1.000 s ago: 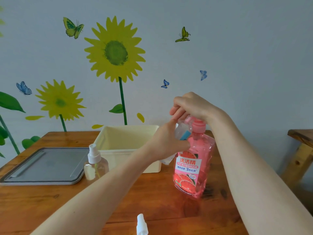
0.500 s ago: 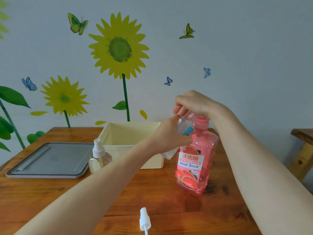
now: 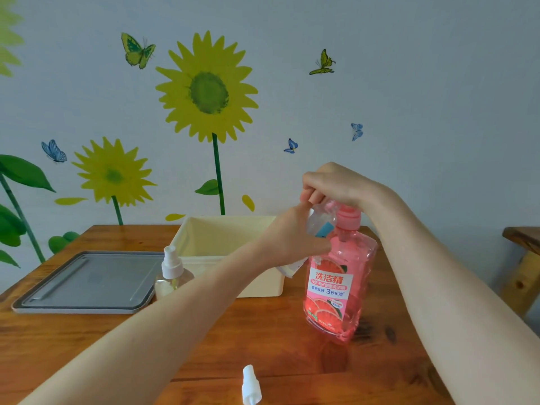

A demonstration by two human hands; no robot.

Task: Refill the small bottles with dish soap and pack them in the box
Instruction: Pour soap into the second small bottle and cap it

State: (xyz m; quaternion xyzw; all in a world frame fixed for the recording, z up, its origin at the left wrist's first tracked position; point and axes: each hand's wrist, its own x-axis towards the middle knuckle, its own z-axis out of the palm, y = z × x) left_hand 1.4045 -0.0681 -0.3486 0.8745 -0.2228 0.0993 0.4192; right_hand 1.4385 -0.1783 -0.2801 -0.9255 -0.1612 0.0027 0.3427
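At ten o'clock from my left hand, well apart, a flat grey rectangular plastic lid (image 3: 84, 283) lies on the brown wooden table (image 3: 277, 355). Nearer, at nine o'clock, a small clear spray bottle with a white sprayer (image 3: 172, 273) stands upright just in front of the cream rectangular plastic box (image 3: 228, 238), which is open-topped. At six o'clock, near the table's front edge, a loose white sprayer top (image 3: 251, 385) lies alone.

My left hand (image 3: 292, 238) has fingers and thumb curled round a small clear plastic bottle (image 3: 320, 222) with no top on it. I hold it off the table, tilted, with its long axis running from seven o'clock up to one o'clock. At three o'clock, just beside it, the large pink see-through dish-soap bottle (image 3: 340, 285) stands upright. My right hand (image 3: 330, 185) sits on top, fingers curled down over the pink pump head (image 3: 347, 214).

The next press depends on the small bottle's mouth sitting under the spout. My fingers hide that meeting, so I cannot tell whether it is lined up. For packing, my left hand is the nearer one to the box.
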